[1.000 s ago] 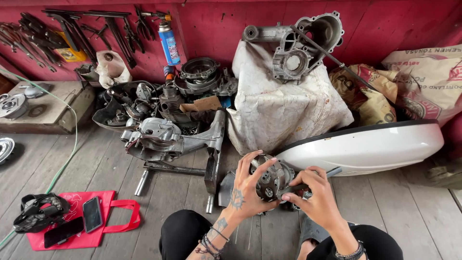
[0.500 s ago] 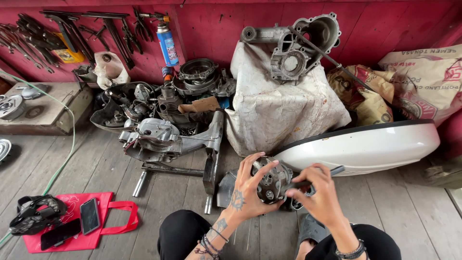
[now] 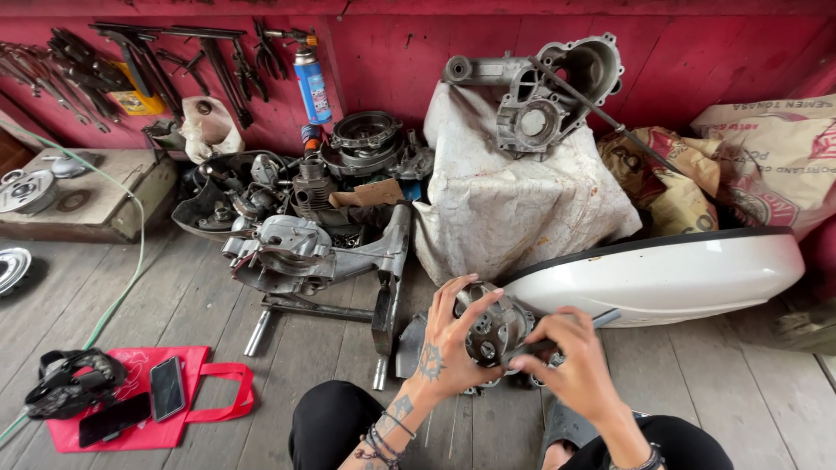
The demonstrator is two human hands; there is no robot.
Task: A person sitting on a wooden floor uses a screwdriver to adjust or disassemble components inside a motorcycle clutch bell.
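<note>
Left hand (image 3: 444, 348): fingers spread wide and cupped around the round metal engine part (image 3: 492, 329), thumb side toward the body; it acts as the cradle, keeping the part steady.
Right hand (image 3: 570, 364): fingers pinched together on a thin dark tool (image 3: 562, 335) whose tip meets the part's face; the other end sticks out to the right. Grip looks fine, suited to picking or prying at a small spot.
Engine part: held low, just above the plank floor (image 3: 174, 305), in front of the knees and just beside the white body panel (image 3: 662, 274).
White body panel: lies on its long edge on the floor, leaning toward the cloth-draped block (image 3: 514, 204).
Crankcase casting (image 3: 544, 87): sits on top of that draped block, against the red wall (image 3: 392, 61), out of the way.
Engine heap (image 3: 296, 226): stripped casings and a cylinder piled on the floor left of the block.
Wall tools (image 3: 131, 61): wrenches and pliers hung in a row, with a blue spray can (image 3: 312, 83) among them.
Red bag (image 3: 165, 400): flat on the floor at left, two phones (image 3: 165, 387) resting on it, likely to keep them off the dirt.
</note>
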